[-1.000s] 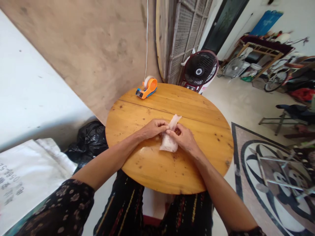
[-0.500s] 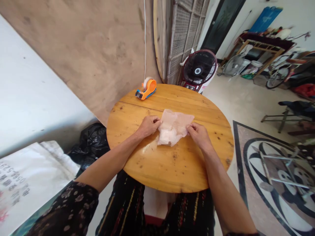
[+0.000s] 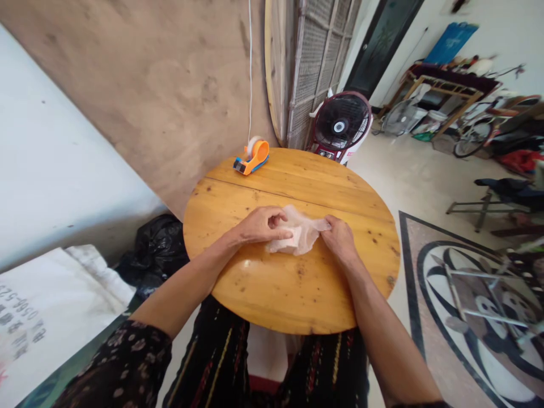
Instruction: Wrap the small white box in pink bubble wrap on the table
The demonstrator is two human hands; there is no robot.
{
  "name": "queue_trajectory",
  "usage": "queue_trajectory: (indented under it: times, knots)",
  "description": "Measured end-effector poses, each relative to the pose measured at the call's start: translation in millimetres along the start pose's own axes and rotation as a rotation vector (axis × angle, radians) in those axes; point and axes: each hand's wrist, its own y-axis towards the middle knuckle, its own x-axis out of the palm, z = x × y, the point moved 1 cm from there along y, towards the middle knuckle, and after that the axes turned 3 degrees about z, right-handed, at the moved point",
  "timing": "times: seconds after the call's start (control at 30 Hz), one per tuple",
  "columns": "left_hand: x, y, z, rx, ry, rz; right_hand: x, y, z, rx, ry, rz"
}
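A crumpled piece of pinkish, see-through bubble wrap (image 3: 312,229) lies on the round wooden table (image 3: 272,300), folded around a small pale block (image 3: 293,238) whose kind I cannot make out. My left hand (image 3: 264,225) is curled at the wrap's left side, its thumb pressed on the bundle and its fingers bent over the far edge. At the right, my right hand (image 3: 338,233) is closed on a gathered corner of the wrap and holds it taut.
An orange and blue tape dispenser (image 3: 253,156) with a roll of tape stands at the table's far left edge. Behind the table is a dark red fan (image 3: 340,124). Black plastic bags (image 3: 157,246) and a white printed sack (image 3: 55,300) lie to the left.
The wrap's far flap has come down and bunched over the bundle. My left hand has shifted from pinching the left edge onto the bundle; my right hand still grips the right corner.
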Motion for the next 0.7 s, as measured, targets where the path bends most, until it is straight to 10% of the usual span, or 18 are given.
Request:
queue_trajectory:
  times: [0.7]
  knots:
    - [-18.2,1,-6,-0.099,0.024,0.020,7,1,7,-0.050,0.192,0.130]
